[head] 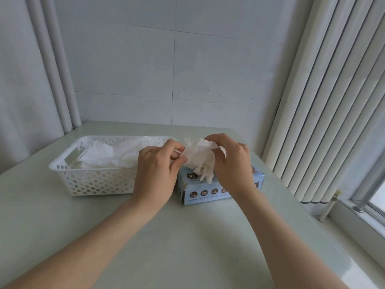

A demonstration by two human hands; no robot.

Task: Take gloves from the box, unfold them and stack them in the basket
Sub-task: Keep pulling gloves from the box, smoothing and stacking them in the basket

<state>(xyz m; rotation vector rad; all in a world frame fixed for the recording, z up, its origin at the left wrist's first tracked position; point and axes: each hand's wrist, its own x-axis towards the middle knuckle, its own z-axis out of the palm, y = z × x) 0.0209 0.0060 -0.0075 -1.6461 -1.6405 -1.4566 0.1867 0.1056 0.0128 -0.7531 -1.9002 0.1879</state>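
A crumpled white glove (201,159) hangs between both hands just above the light blue glove box (200,189), which is marked XL. My left hand (157,170) pinches the glove's left edge. My right hand (231,163) grips its upper right edge, and the glove's fingers dangle down onto the box top. To the left stands a white perforated basket (93,182) with several flattened white gloves (116,153) lying inside it.
The pale green table (187,247) sits in a corner, with a grey wall behind. White vertical blinds (325,101) and a window sill (364,222) run along the right side. Two white pipes (58,69) stand at the back left.
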